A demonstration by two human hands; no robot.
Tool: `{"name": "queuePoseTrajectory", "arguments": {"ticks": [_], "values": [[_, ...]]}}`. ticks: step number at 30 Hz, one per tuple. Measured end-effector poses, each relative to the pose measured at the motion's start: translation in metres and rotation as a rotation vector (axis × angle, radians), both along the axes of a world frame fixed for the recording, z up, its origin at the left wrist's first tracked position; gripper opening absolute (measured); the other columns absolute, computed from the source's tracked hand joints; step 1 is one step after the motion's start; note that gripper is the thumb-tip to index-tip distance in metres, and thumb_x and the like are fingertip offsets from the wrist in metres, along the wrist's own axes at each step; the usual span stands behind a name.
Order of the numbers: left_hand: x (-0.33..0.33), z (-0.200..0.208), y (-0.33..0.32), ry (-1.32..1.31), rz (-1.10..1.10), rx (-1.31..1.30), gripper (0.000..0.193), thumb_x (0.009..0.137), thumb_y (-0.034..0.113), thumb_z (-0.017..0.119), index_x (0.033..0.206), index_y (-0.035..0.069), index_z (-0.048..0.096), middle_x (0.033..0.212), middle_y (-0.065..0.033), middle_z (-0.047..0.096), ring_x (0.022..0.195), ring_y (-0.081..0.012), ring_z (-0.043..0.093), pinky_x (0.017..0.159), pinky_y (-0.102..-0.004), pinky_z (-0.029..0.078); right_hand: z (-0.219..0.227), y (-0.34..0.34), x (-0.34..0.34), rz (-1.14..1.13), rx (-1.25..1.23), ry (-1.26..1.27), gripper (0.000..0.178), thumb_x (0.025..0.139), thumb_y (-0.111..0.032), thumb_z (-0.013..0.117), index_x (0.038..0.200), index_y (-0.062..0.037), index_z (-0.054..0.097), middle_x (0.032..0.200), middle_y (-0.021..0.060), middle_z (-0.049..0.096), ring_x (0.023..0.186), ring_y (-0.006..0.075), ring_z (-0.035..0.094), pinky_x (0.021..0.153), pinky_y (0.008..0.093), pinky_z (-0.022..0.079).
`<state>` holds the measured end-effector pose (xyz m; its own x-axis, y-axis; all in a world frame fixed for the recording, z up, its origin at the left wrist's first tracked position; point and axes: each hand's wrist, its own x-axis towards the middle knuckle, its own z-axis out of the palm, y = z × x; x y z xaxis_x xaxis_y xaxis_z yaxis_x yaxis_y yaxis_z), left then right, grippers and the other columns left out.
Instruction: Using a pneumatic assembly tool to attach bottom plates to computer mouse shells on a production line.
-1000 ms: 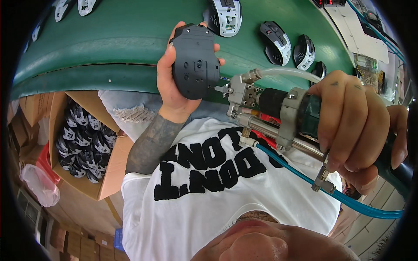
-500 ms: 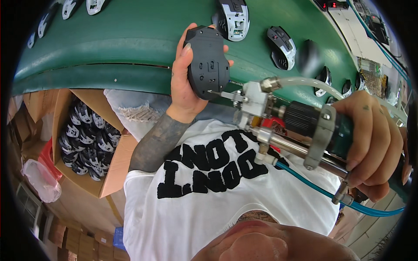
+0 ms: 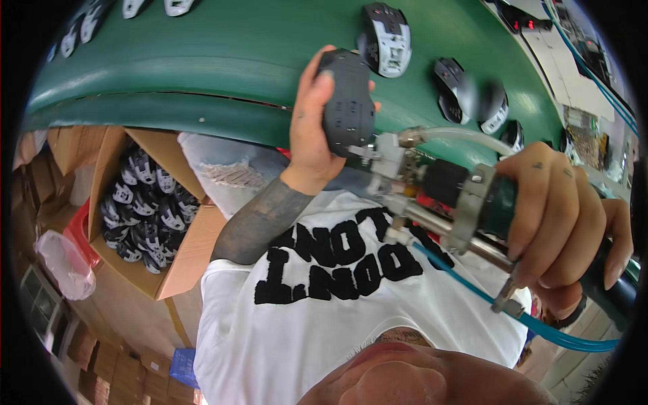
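Observation:
My left hand is closed round a dark grey computer mouse, its underside with screw holes turned up. The thumb presses along one edge, and fingertips show at the other. My right hand grips a powered screwdriver with a metal head, a clear feed hose and a blue air tube. The screwdriver's nose meets the lower end of the mouse; motion blur hides whether the tip sits in a hole.
Black and white mice lie spaced along the green conveyor belt. An open cardboard box full of similar mice stands at the left, beside a red container. Equipment with a red display is at the far right.
The mouse and my left hand appear further right, and the screwdriver slightly left, its nose still at the mouse's lower end. The whole view has shifted a little.

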<state>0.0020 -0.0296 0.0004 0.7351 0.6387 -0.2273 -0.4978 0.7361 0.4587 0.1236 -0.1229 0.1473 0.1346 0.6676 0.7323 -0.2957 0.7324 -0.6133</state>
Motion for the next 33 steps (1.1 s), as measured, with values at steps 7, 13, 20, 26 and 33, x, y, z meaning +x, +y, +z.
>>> {"name": "queuePoseTrajectory", "arguments": {"ticks": [7,13,20,26,33], "values": [[0.042,-0.009,0.14,0.143,0.486,1.211,0.046,0.087,0.028,0.061,0.122,0.0,0.054,0.123,-0.0269,0.051,0.113,-0.0423,0.05,0.099,-0.0465,0.04,0.024,-0.031,0.044,-0.153,-0.084,-0.014,0.02,0.075,-0.019,0.068,0.092,-0.0127,0.059,0.068,-0.0091,0.06,0.062,0.0014,0.061,0.065,0.0161,0.047],[0.01,0.018,0.247,1.504,0.108,1.83,0.057,0.082,0.034,0.067,0.125,0.0,0.052,0.123,-0.0261,0.051,0.116,-0.0416,0.047,0.102,-0.0481,0.037,0.024,-0.024,0.031,-0.12,-0.089,-0.088,0.03,0.076,-0.017,0.069,0.102,-0.0152,0.053,0.074,-0.0079,0.062,0.065,0.0011,0.062,0.068,0.0156,0.047],[-0.028,0.013,0.192,0.588,0.244,0.781,0.047,0.092,0.031,0.059,0.132,0.011,0.047,0.116,-0.0113,0.058,0.1,-0.0255,0.059,0.084,-0.0406,0.051,0.013,-0.027,0.045,-0.132,-0.052,-0.069,0.031,0.078,-0.019,0.067,0.105,-0.0131,0.054,0.073,-0.0074,0.062,0.065,0.0019,0.062,0.069,0.0168,0.047],[-0.031,0.001,0.033,-0.25,-0.122,-0.08,0.053,0.095,0.038,0.05,0.141,0.016,0.035,0.134,-0.0145,0.044,0.104,-0.0301,0.057,0.089,-0.0518,0.05,0.024,-0.03,0.038,-0.224,-0.145,-0.126,0.029,0.079,-0.021,0.064,0.106,-0.0124,0.058,0.073,-0.0068,0.062,0.065,0.0033,0.062,0.068,0.019,0.046],[-0.02,-0.018,0.008,-0.251,-0.271,-0.106,0.062,0.094,0.04,0.052,0.145,0.017,0.025,0.146,-0.0149,0.032,0.108,-0.0288,0.056,0.093,-0.0517,0.049,0.022,-0.022,0.061,-0.067,-0.234,-0.223,0.029,0.082,-0.023,0.061,0.11,-0.0137,0.06,0.076,-0.0046,0.061,0.07,0.0069,0.061,0.072,0.0247,0.044]]}}
